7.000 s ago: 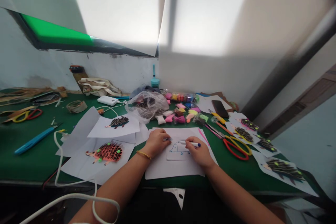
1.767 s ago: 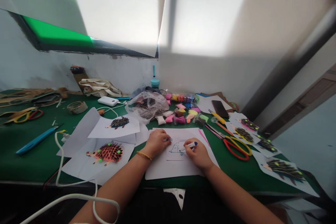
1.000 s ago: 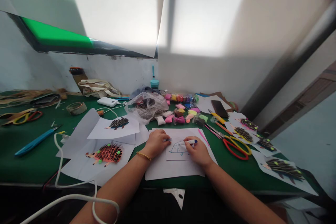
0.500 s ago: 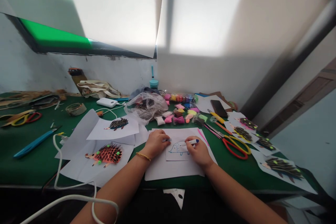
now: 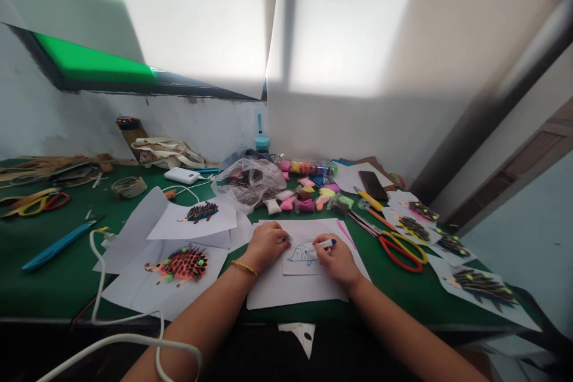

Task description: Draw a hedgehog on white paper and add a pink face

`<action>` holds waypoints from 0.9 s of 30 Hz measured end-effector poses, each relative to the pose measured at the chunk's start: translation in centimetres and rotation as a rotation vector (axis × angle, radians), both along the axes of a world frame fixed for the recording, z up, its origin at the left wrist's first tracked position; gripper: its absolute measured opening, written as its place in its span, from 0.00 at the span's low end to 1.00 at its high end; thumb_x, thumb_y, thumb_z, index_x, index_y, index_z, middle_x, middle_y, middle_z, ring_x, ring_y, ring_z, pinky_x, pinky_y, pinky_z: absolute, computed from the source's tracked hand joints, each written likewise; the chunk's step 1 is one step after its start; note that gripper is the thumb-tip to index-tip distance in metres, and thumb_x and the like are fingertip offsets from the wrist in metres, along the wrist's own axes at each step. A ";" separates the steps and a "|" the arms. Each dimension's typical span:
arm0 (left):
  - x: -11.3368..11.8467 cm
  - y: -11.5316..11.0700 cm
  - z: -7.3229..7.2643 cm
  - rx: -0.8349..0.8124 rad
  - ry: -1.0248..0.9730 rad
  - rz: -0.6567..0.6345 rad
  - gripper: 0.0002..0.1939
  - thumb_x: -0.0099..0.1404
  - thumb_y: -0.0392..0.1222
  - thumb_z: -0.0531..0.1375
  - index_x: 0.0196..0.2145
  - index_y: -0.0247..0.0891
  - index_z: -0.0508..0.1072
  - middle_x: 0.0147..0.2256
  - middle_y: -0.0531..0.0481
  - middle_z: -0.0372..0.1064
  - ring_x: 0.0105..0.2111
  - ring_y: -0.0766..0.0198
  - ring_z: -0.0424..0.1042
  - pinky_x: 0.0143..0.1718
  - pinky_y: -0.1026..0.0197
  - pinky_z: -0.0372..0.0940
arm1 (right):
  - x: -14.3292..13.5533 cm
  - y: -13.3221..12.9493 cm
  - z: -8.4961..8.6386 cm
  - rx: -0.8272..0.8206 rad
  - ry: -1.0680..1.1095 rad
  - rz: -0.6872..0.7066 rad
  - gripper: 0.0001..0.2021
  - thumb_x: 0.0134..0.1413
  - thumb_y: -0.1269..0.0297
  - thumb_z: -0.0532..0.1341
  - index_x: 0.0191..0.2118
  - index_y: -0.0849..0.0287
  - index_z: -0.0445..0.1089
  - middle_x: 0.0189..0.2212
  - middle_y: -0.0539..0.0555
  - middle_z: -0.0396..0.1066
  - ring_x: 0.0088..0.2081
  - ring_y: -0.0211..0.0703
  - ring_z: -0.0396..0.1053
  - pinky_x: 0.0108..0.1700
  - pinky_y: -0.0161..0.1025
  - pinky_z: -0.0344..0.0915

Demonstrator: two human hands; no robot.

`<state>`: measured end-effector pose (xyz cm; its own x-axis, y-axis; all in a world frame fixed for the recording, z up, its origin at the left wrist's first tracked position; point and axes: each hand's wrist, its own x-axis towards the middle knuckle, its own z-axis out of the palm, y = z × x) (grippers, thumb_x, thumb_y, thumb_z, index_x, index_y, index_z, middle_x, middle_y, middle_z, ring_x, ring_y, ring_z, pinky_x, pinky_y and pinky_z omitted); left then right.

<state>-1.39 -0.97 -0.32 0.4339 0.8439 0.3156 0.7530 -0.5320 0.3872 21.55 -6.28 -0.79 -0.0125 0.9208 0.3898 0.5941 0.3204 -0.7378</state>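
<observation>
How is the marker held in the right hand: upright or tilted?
Tilted: the marker slants in the right hand, blue end up and rightward, other end over the drawing.

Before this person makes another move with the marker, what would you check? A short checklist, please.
1. Marker gripped in the right hand's fingers: ok.
2. Marker tip touching paper: cannot tell.
3. Left hand beside the small sheet's upper-left corner: ok; whether it presses the sheet, cannot tell.
4. Whole drawing visible: not ok, the right hand covers its rear end.
5. Scissors apart from the right hand: ok, lying off to its right.
</observation>
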 end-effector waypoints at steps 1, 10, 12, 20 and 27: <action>0.0 0.0 0.0 0.002 -0.001 -0.001 0.09 0.58 0.46 0.67 0.38 0.46 0.81 0.40 0.50 0.73 0.42 0.59 0.69 0.45 0.58 0.61 | 0.0 0.0 0.0 0.007 0.007 0.005 0.10 0.54 0.61 0.56 0.33 0.57 0.73 0.34 0.54 0.74 0.38 0.47 0.72 0.41 0.40 0.67; 0.0 -0.1 0.2 -0.004 0.005 0.002 0.09 0.58 0.45 0.67 0.38 0.46 0.81 0.40 0.50 0.73 0.42 0.59 0.69 0.45 0.58 0.60 | 0.2 -0.2 -0.2 0.011 0.011 0.005 0.09 0.53 0.62 0.55 0.31 0.57 0.72 0.32 0.54 0.74 0.36 0.46 0.71 0.41 0.40 0.66; 0.0 -0.1 0.2 -0.003 0.004 0.001 0.09 0.58 0.45 0.67 0.38 0.46 0.81 0.40 0.50 0.73 0.42 0.59 0.69 0.45 0.58 0.60 | 0.1 -0.2 -0.1 0.015 -0.010 0.010 0.09 0.53 0.63 0.55 0.31 0.57 0.73 0.33 0.54 0.74 0.37 0.46 0.71 0.40 0.40 0.66; 0.0 0.0 0.1 0.001 0.009 -0.001 0.08 0.58 0.45 0.67 0.37 0.46 0.81 0.39 0.51 0.73 0.41 0.60 0.69 0.44 0.59 0.60 | -0.1 -0.3 0.3 0.001 -0.021 0.033 0.10 0.53 0.62 0.55 0.30 0.58 0.73 0.32 0.54 0.74 0.36 0.46 0.71 0.38 0.39 0.66; 0.0 0.1 -0.1 0.009 -0.001 -0.006 0.08 0.58 0.45 0.67 0.37 0.46 0.81 0.39 0.51 0.73 0.41 0.59 0.69 0.44 0.59 0.60 | 0.1 -0.4 0.0 0.030 0.019 0.033 0.09 0.52 0.63 0.55 0.30 0.58 0.72 0.31 0.55 0.73 0.36 0.46 0.70 0.41 0.41 0.65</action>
